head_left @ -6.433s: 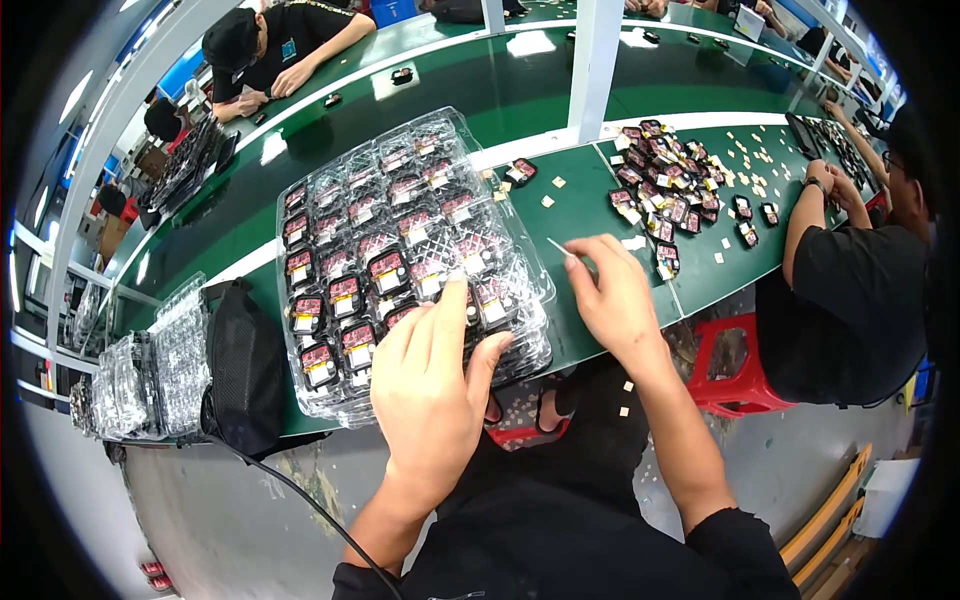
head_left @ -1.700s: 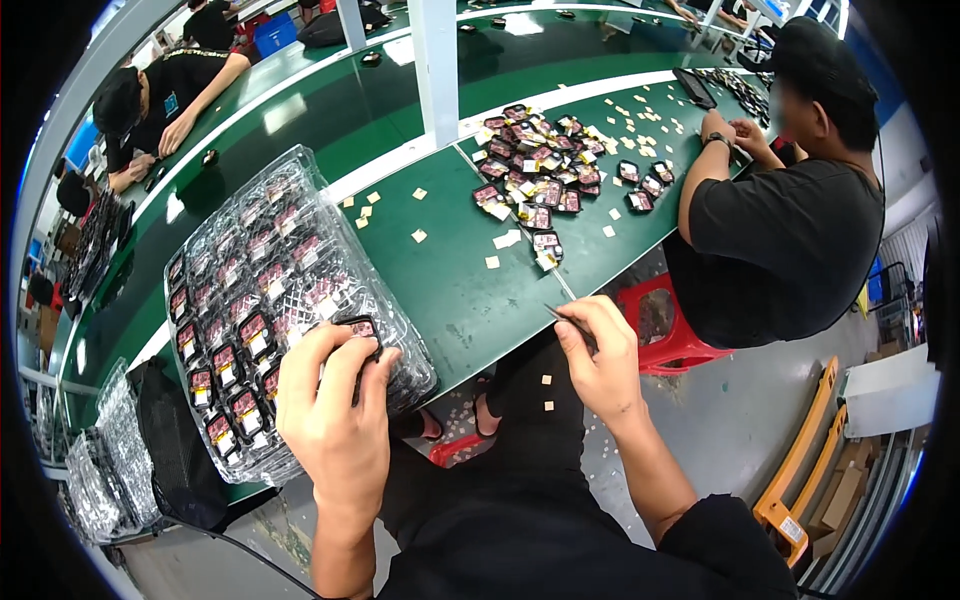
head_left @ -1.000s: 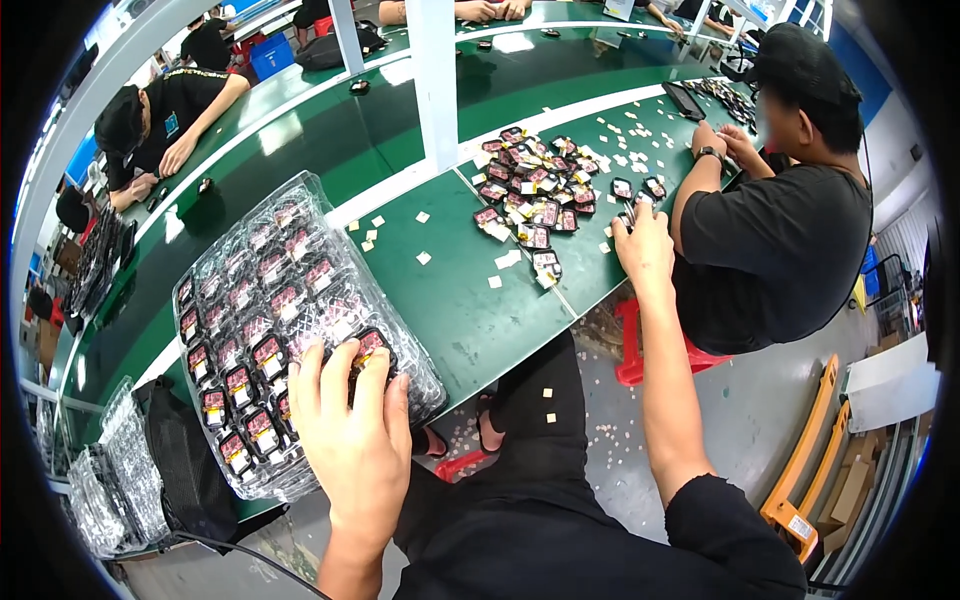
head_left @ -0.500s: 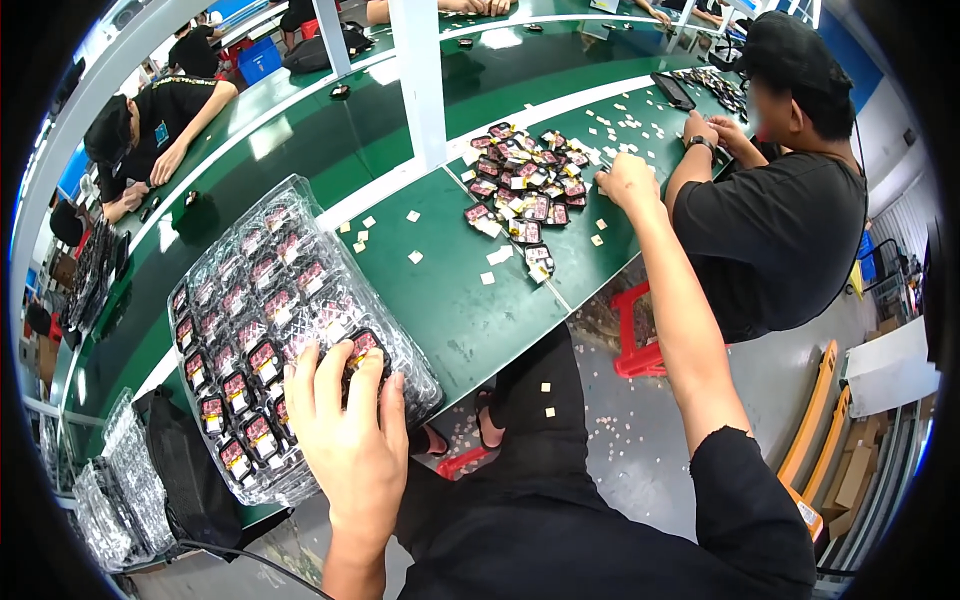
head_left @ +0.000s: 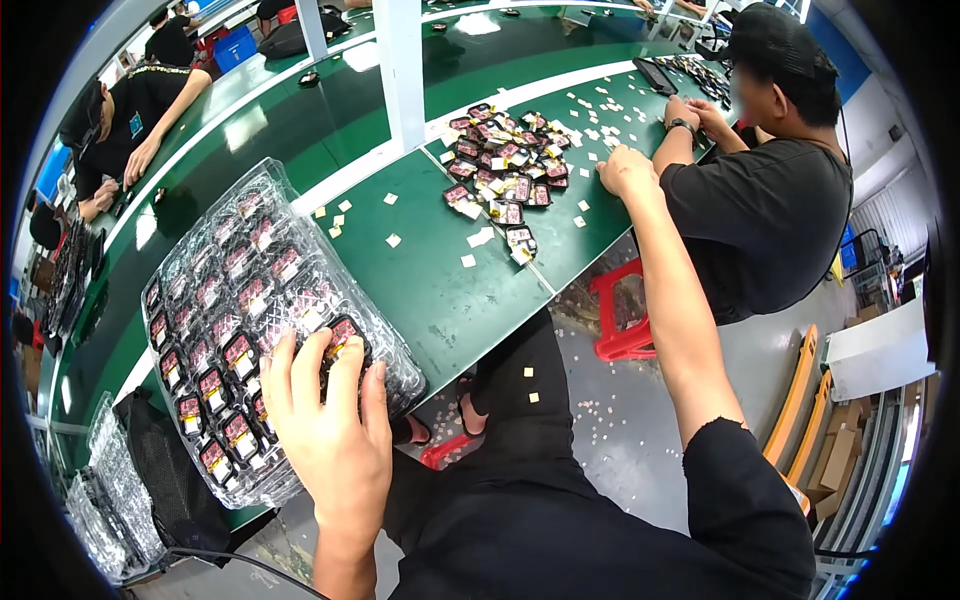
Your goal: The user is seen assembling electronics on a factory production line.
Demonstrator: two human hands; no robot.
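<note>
My left hand [head_left: 335,425] rests over the front right of a clear plastic blister tray [head_left: 385,345], its fingers apart and bent. Their tips are at a small black-framed electronic part [head_left: 346,332] with a pink and yellow face. Similar parts sit in rows of pockets across the tray. On the green table, a loose heap of these parts [head_left: 505,160] lies to the right of the tray. My right hand [head_left: 628,172] is closed just right of the heap, above the tabletop. Its fingertips are pressed together, and what they hold, if anything, cannot be made out.
Small pale square pieces [head_left: 393,240] are scattered over the green table [head_left: 430,300] and floor. A white post [head_left: 400,80] rises behind the heap. A co-worker in black [head_left: 760,200] sits close on the right, by a red stool [head_left: 625,320]. Stacked clear trays [head_left: 110,500] stand lower left.
The whole view has shifted slightly, moving the scene left and up. My left hand remains over the same tray corner, and my right hand stays closed beside the heap.
</note>
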